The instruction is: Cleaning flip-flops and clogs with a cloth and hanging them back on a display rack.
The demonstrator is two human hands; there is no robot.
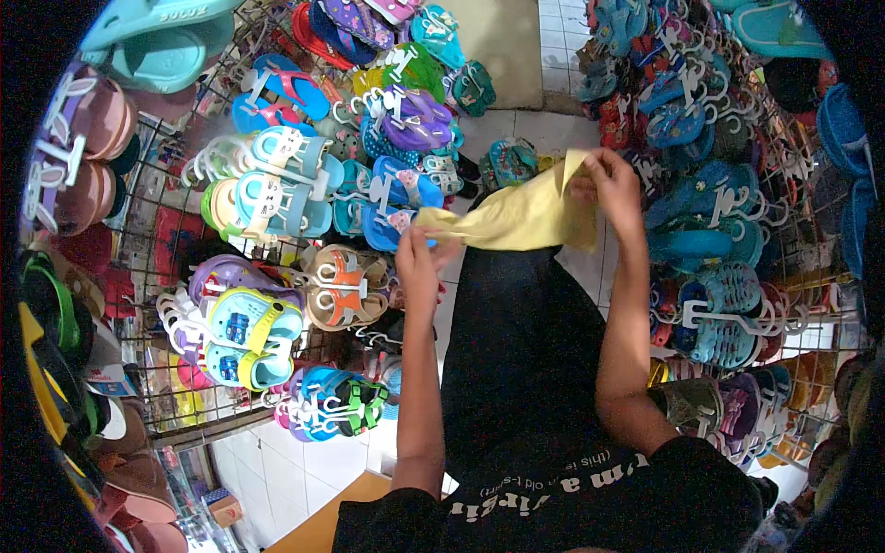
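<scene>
A yellow cloth (515, 216), blurred by motion, is stretched between my two hands in front of my black T-shirt. My left hand (423, 259) pinches its left end, with blue slippers hanging just beyond. Higher up, my right hand (610, 181) grips the cloth's upper right corner between thumb and fingers. Part of the cloth hangs down below that hand. Near the cloth's upper edge is a pair of teal patterned sandals (513, 162).
Wire grid racks (207, 418) with children's clogs (252, 339) and sandals on white hangers stand on the left. More hanging footwear (722, 318) lines the right side. White floor tiles (494, 124) show between them. An orange-brown surface (328, 515) lies at the lower left.
</scene>
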